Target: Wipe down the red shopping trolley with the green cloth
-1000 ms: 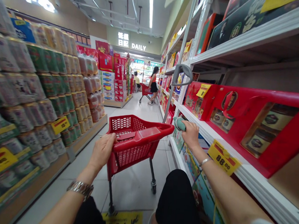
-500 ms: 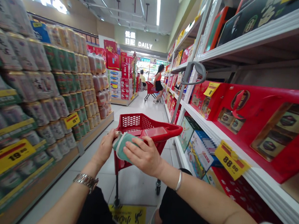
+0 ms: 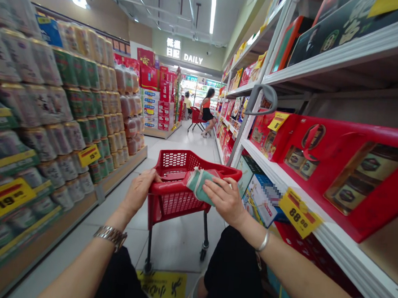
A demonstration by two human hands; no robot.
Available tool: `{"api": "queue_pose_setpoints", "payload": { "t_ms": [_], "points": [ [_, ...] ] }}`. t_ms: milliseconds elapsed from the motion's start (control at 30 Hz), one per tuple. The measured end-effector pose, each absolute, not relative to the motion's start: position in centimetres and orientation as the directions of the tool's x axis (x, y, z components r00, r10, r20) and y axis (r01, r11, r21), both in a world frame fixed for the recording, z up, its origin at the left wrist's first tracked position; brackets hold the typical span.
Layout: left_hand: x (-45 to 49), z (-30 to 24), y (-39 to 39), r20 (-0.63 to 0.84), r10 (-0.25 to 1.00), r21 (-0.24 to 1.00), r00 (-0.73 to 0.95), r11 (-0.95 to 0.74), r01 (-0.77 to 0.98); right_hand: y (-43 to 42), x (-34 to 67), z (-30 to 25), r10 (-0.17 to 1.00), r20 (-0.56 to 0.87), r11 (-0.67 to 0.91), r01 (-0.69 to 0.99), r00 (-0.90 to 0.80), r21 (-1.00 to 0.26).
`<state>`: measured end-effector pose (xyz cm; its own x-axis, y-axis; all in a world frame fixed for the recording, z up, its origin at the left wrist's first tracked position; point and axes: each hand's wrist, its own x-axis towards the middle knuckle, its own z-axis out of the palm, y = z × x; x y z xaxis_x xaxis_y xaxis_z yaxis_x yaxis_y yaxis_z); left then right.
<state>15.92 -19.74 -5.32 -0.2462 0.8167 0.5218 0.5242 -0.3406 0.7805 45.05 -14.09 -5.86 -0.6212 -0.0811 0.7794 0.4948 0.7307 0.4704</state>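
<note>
the left hand is closed, gripping the near rim of a red plastic shopping cart at lower centre, with a metal link wristwatch on its wrist. the right hand, a silver bangle at its wrist, sits just right of centre, its fingers curled over a folded green cloth and pressing it onto the cart's red handle bar. the cloth lies on that bar between the two hands, nearer the right hand and apart from the left. a grey pole with a curved handle rises from the far corner of the cart toward the upper right. at right, white metal shelving holds red gift boxes, with a yellow price tag reading 88.00 on its edge. at left stand stacks of shrink-wrapped drink cans above a yellow price tag. a yellow floor sticker lies on the tiled floor at bottom centre. far down the aisle, near the centre of the frame, another shopper stands at a second red cart, with a seated person just left.
</note>
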Motion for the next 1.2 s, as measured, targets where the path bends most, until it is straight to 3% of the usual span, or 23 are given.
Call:
{"api": "queue_pose_setpoints", "payload": {
  "t_ms": [200, 400, 567, 700, 800, 933, 1033, 1200],
  "points": [
    [16.0, -5.3, -19.6, 0.519, 0.817, 0.775, -0.251, -0.327, 0.541, -11.1, 49.8, -6.6, 0.005, 0.807, 0.727, 0.556, -0.591, 0.403],
    [16.1, -5.3, -19.5, 0.501, 0.818, 0.791, -0.282, -0.300, 0.532, -8.5, 53.9, -7.3, 0.163, 0.829, 0.680, 0.670, -0.535, 0.299],
    [15.9, -5.5, -19.4, 0.506, 0.815, 0.793, -0.283, -0.310, 0.524, -7.5, 55.2, -7.6, 0.378, 0.867, 0.583, 0.811, -0.326, 0.051],
    [15.8, -5.4, -19.5, 0.521, 0.810, 0.782, -0.271, -0.324, 0.533, -8.3, 53.9, -7.2, 0.386, 0.907, 0.588, 0.803, -0.171, -0.099],
    [15.8, -5.4, -19.5, 0.519, 0.809, 0.783, -0.274, -0.322, 0.532, -10.4, 51.0, -6.4, 0.285, 0.927, 0.710, 0.703, -0.246, -0.031],
    [15.7, -5.5, -19.5, 0.507, 0.811, 0.792, -0.293, -0.304, 0.529, -14.1, 45.5, -5.4, 0.093, 0.903, 0.825, 0.540, -0.419, 0.165],
    [15.7, -5.4, -19.6, 0.501, 0.819, 0.786, -0.280, -0.297, 0.542, -16.3, 41.2, -5.6, -0.015, 0.865, 0.824, 0.483, -0.502, 0.295],
    [15.4, -5.2, -19.6, 0.519, 0.814, 0.756, -0.260, -0.296, 0.583, -17.4, 36.7, -6.9, -0.070, 0.832, 0.773, 0.497, -0.550, 0.394]
  ]
}}
